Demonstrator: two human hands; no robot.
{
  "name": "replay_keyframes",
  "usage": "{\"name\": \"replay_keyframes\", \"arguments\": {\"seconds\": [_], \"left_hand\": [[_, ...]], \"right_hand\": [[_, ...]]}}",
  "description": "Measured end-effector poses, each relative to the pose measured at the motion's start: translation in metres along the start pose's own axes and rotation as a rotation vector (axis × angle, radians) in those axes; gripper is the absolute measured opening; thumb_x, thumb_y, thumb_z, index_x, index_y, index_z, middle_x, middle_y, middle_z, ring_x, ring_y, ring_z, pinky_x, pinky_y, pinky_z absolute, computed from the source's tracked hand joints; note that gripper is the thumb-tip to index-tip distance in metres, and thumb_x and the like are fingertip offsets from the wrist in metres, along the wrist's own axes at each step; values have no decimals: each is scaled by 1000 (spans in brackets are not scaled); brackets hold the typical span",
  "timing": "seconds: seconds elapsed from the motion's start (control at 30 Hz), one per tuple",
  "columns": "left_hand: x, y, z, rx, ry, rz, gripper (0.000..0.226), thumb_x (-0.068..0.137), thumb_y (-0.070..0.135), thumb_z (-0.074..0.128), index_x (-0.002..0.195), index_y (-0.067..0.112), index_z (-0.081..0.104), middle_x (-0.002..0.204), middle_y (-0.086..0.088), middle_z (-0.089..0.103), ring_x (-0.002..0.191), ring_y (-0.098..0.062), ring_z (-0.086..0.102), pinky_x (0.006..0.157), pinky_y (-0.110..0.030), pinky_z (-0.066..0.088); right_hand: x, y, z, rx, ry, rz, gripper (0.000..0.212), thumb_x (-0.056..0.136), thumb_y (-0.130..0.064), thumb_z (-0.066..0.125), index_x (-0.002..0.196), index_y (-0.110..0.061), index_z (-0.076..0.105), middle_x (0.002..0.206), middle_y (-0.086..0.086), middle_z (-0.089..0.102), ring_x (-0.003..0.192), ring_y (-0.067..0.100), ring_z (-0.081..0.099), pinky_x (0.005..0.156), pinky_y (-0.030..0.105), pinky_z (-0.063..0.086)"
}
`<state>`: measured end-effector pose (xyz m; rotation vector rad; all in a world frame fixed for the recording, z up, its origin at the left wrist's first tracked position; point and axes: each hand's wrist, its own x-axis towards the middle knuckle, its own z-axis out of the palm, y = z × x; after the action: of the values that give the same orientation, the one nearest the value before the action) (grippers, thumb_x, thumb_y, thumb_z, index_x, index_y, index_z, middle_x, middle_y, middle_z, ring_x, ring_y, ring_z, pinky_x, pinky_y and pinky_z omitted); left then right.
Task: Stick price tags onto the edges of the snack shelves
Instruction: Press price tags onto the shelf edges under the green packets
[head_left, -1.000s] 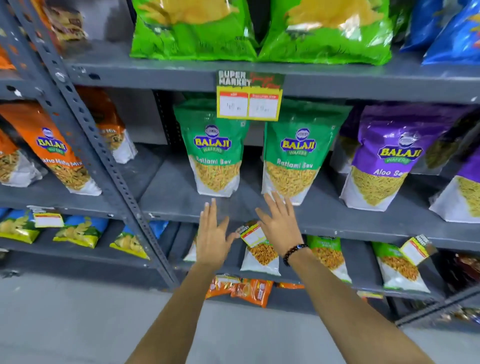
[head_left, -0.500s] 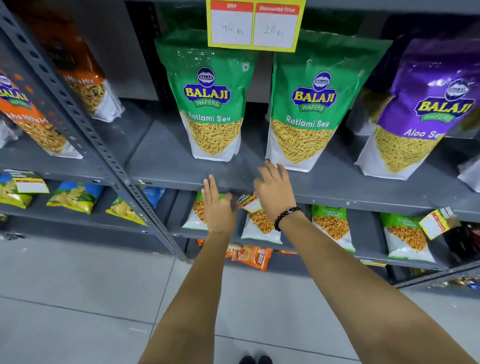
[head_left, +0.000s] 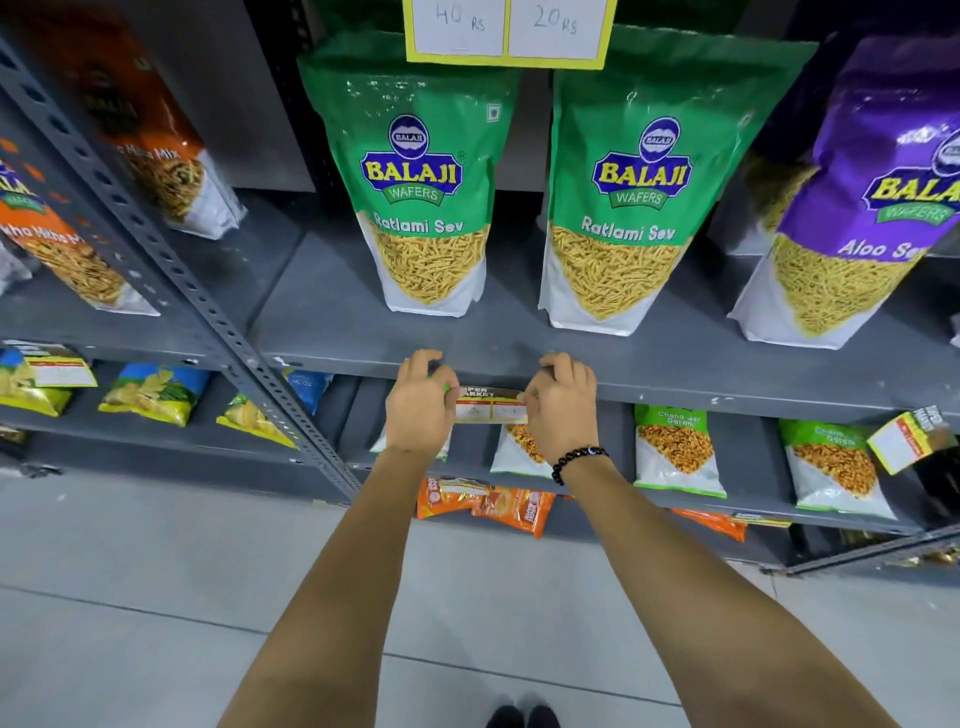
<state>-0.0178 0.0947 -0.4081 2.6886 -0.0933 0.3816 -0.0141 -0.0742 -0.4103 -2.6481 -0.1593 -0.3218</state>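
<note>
A small yellow-edged price tag lies flat against the front edge of the grey middle shelf. My left hand pinches its left end and my right hand, with a black bead bracelet on the wrist, pinches its right end. Both hands curl their fingers over the shelf lip. Above, two green Ratlami Sev bags stand on that shelf, and a larger price tag hangs from the shelf above them.
A purple Aloo Sev bag stands at right, orange mix bags at left behind a perforated grey upright. Lower shelves hold small snack packs and other tags. Grey tiled floor lies below.
The view has moved closer and lower. Both hands have dropped from open, fingers spread, to the shelf's front edge and closed on the ends of the small tag, which now lies level.
</note>
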Motion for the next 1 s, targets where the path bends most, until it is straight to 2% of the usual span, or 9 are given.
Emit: {"name": "replay_keyframes", "arguments": {"seconds": [0.13,0.27,0.4,0.5,0.67,0.73,0.87,0.93,1.0], "left_hand": [[5,4,-8,43,20,37,8,77,-2,66,75,4,64,102,-19,62,85,-38,60,53,-35,48],[10,6,-17,57,-3,38,4,81,3,66,80,6,62,112,-18,58,83,-37,60,57,-39,50],[13,11,-20,78,-39,-1,4,83,7,65,83,6,61,121,-16,54,89,-36,59,61,-41,51],[15,12,-19,84,-37,-53,15,83,14,66,92,5,59,123,-17,51,91,-37,60,63,-44,53],[18,18,-14,100,-44,-87,54,72,39,76,108,6,53,126,-16,49,97,-36,56,66,-45,52],[21,19,-11,150,-50,-111,56,75,44,72,112,7,51,128,-16,47,101,-36,53,68,-46,52],[22,22,-8,176,-70,-107,53,78,41,70,114,7,50,128,-17,47,104,-37,51,69,-47,52],[21,27,-7,174,-93,-124,56,80,39,69,119,5,47,134,-18,43,111,-38,47,77,-48,51],[17,32,-5,162,-91,-103,58,83,34,67,126,3,42,143,-21,35,128,-39,35,99,-49,42]], "right_hand": [[6,-4,-2,-9,7,41,11,79,-9,67,74,1,64,97,21,59,90,40,51,92,49,37],[8,-5,-5,6,1,60,13,84,-12,62,80,0,64,100,19,57,95,37,48,95,46,33],[7,-7,-4,-15,18,62,12,83,-13,62,85,-1,62,99,19,58,95,38,49,93,47,36],[7,-9,-6,15,48,96,17,82,-16,65,90,-3,57,98,19,58,95,37,50,91,47,37],[10,-19,-3,47,96,145,42,73,-32,74,99,-6,54,98,16,60,96,36,50,91,48,36],[13,-21,-2,40,113,177,43,73,-32,74,99,-6,54,98,17,60,96,38,51,91,49,36],[14,-19,0,-14,100,156,41,76,-36,71,101,-8,54,100,15,60,97,36,50,90,48,36],[14,-17,-5,-14,59,150,43,77,-36,69,106,-9,52,105,14,59,102,34,49,91,47,35],[11,-10,-16,14,22,93,44,81,-31,66,115,-10,49,113,13,57,107,34,48,94,45,35]]}}
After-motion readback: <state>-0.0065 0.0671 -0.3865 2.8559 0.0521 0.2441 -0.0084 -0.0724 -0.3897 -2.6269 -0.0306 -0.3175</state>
